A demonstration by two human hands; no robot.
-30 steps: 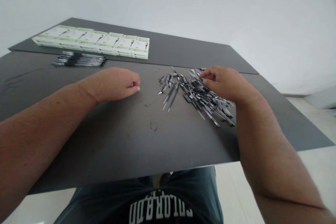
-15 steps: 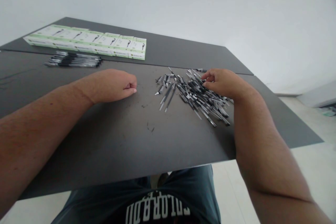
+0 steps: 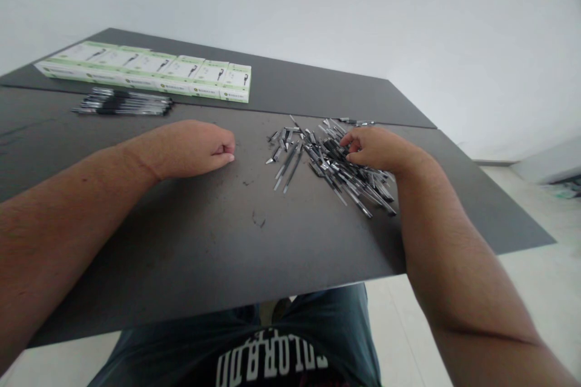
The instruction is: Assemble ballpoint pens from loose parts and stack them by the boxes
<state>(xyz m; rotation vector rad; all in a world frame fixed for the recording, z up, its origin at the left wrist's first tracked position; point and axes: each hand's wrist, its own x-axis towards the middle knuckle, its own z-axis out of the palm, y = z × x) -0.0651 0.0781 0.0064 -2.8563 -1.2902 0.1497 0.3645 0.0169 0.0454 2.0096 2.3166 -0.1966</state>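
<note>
Right hand [image 3: 379, 148] is over the far side of a loose heap of pen parts [image 3: 351, 180], palm down; fingers half-curled, thumb apart from fingertips, nothing clearly pinched, contact with the heap hard to tell. Curved shape probably suits picking one thin piece from a tangle. Left hand [image 3: 200, 148] is at the near left, fingers folded into a fist, thumb against them; can't tell if anything is inside. Likely just parked, clear of the heap. Heap lies on the table [image 3: 227, 242] right of centre, presumably for easy right-hand reach; small clear pieces [image 3: 285, 138] and two slim rods [image 3: 293, 170] lie at its left edge, probably strays. Pens [image 3: 124, 103] lie roughly parallel, far left, apart from the heap, likely to keep them from mixing. Behind them, white-green boxes [image 3: 145, 74] stand in a tight row, likely to save space.
</note>
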